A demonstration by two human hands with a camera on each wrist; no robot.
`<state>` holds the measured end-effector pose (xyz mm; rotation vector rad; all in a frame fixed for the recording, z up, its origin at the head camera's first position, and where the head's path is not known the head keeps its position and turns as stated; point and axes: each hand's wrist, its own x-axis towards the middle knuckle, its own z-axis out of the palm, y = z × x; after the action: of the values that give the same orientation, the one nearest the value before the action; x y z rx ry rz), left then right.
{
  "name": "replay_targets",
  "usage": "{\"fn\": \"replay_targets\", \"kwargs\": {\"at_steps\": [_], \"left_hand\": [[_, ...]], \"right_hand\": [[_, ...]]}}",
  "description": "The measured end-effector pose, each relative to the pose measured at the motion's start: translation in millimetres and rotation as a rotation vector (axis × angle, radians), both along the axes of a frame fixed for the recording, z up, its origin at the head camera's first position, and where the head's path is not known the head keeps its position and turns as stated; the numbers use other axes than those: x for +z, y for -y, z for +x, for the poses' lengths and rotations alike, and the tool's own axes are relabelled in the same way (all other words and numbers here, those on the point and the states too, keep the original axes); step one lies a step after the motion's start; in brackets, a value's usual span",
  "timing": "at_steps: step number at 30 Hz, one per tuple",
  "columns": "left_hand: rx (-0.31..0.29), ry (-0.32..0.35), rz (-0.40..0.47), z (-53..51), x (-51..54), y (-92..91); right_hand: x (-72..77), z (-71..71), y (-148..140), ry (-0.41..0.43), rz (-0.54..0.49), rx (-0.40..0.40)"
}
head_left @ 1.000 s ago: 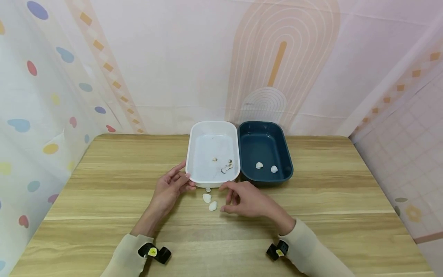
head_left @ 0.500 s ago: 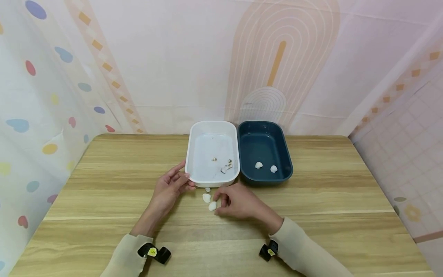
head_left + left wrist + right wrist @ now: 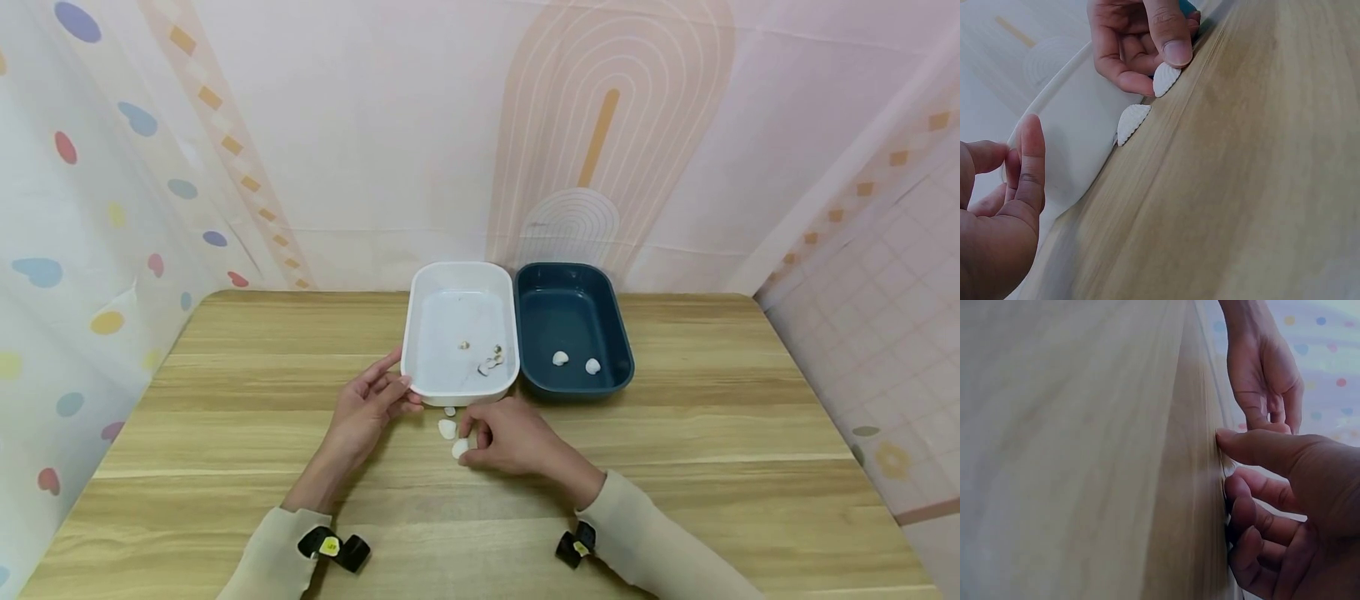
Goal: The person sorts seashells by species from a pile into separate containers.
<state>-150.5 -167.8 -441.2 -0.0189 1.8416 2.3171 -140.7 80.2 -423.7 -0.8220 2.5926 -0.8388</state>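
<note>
My left hand (image 3: 365, 417) grips the front left corner of the white tray (image 3: 461, 397), thumb on the rim. In front of that tray my right hand (image 3: 517, 437) pinches a white shell (image 3: 460, 449) between thumb and fingers, down at the table top. The left wrist view shows this ribbed shell (image 3: 1166, 79) under the right thumb. Just behind it lies another white shell (image 3: 447, 429), and a smaller one (image 3: 450, 411) sits against the tray's front wall. In the right wrist view the fingers mostly hide the pinched shell.
A dark blue tray (image 3: 576, 392) stands against the white tray's right side, with two white shells (image 3: 560, 358) inside. Several small brownish shells (image 3: 464, 345) lie in the white tray. Behind the wooden table (image 3: 285, 358) hangs a patterned cloth (image 3: 375, 167).
My right hand has moved left and slightly down to the nearest shell and closed its thumb and fingers on it. The left hand has stayed on the white tray.
</note>
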Motion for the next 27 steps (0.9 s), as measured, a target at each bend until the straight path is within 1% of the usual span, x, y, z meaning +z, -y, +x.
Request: {"fn": "replay_targets", "kwargs": {"at_steps": [3,7,13,16,22,27], "left_hand": [[0.004,0.005,-0.008,0.4,0.7,-0.4],[0.010,0.018,-0.016,1.1,1.6,-0.8],[0.014,0.020,-0.005,0.0,1.6,-1.8],[0.013,0.019,-0.002,-0.3,1.3,-2.4],[0.003,0.010,-0.006,-0.1,1.1,-1.5],[0.006,0.011,-0.005,0.5,0.2,-0.7]], "right_hand": [[-0.8,-0.5,-2,-0.002,-0.008,0.020],[0.4,0.1,-5,0.029,-0.028,0.025],[9.3,4.3,-13,0.075,-0.063,0.016],[14.3,6.3,-17,0.085,-0.073,0.012],[24.1,9.3,-26,0.058,-0.072,0.007],[31.6,8.4,-33,0.032,-0.075,-0.006]]}}
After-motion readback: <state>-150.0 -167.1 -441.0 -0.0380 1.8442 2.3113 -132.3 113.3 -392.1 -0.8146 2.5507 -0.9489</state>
